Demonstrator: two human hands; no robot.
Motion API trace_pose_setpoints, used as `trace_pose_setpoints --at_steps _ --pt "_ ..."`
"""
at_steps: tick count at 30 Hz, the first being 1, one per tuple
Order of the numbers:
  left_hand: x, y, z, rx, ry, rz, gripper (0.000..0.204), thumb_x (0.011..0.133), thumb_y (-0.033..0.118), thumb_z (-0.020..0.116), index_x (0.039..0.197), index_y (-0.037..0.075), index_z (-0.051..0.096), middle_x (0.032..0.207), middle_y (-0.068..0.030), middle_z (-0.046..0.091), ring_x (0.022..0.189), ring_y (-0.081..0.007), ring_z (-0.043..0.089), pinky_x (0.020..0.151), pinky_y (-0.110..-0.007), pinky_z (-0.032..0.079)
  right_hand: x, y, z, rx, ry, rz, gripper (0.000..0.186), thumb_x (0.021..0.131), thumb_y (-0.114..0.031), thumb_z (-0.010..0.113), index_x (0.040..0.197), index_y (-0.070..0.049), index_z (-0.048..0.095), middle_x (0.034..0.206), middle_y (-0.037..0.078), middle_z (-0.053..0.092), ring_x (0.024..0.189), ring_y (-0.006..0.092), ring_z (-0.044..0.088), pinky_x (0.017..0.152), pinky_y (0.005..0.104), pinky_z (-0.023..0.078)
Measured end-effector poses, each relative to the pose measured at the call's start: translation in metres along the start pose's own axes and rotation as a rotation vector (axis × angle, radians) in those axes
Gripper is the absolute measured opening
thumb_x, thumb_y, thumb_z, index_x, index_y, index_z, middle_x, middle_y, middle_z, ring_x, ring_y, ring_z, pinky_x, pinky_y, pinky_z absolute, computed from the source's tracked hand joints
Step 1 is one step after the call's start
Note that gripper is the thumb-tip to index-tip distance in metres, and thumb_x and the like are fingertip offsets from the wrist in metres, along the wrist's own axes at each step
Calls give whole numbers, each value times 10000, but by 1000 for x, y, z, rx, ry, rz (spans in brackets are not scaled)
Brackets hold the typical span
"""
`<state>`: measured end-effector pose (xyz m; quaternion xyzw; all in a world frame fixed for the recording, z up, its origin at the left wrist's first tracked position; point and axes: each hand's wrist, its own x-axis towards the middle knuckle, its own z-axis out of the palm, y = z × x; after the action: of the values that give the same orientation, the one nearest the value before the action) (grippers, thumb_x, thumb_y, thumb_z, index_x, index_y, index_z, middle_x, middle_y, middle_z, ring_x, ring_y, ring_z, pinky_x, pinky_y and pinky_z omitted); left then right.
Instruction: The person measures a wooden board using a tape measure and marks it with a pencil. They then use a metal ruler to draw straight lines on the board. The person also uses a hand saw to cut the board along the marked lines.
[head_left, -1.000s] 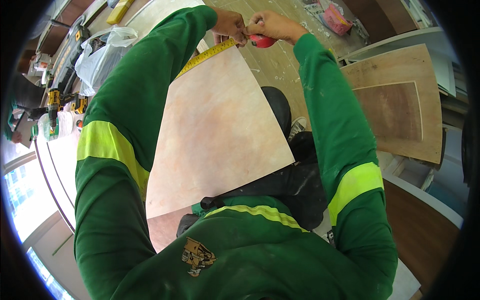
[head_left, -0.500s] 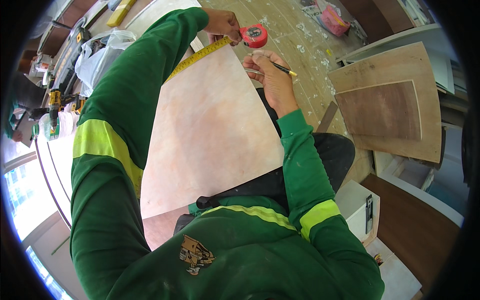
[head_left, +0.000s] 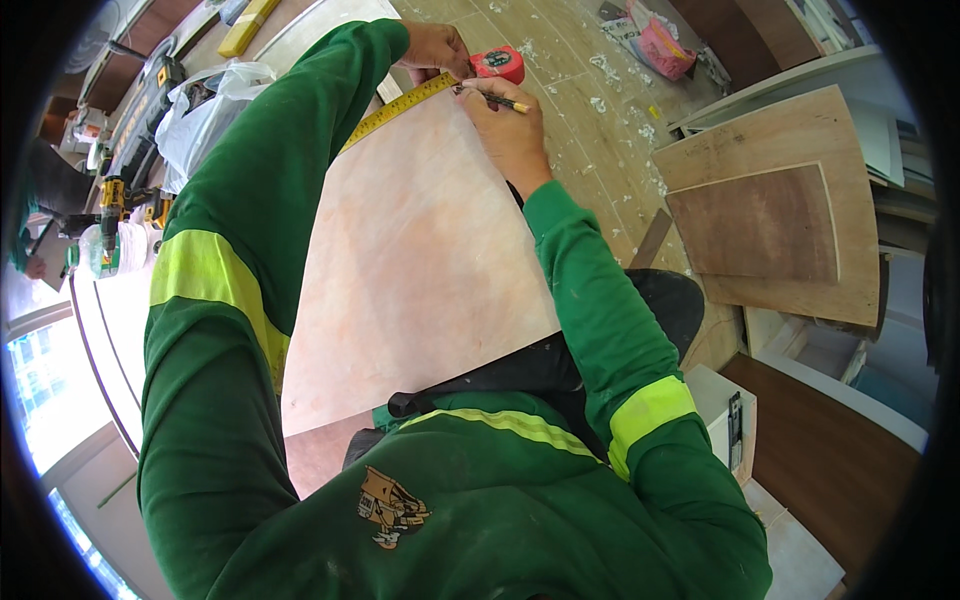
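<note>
While the left hand [head_left: 437, 50] pinches the tape measure [head_left: 498, 65] at twelve o'clock on the board [head_left: 425, 260], the right hand [head_left: 515, 135] a pencil [head_left: 502, 100], I judge marking underway, its next stroke needing a steady tape.

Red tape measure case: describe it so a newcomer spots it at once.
Find the large pale panel in front of the person and follow it to its far, narrower end. There the left hand grips a yellow blade, and the case sits just right of that hand. Boxy and red, it stands apart from the slim pencil in the right hand.
</note>
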<state>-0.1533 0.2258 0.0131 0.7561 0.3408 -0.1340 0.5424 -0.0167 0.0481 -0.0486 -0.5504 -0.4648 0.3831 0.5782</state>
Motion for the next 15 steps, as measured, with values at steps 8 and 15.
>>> trace_pose_setpoints --at_steps 8,15 --pt "5 -5 -2 -69 -36 -14 246 954 193 685 1078 -7 757 916 -97 755 752 -188 751 677 -347 665 -3 -3 2 -142 -1 -30 244 949 -148 760 1114 29 789 939 65 785 857 90 688 786 273 561" --pt "12 -13 -5 -112 -35 7 258 914 169 710 1090 -18 743 972 -153 762 785 -281 782 760 -487 695 -4 -5 5 -168 1 -33 257 951 -154 764 1129 30 790 923 70 784 837 97 687 785 275 561"
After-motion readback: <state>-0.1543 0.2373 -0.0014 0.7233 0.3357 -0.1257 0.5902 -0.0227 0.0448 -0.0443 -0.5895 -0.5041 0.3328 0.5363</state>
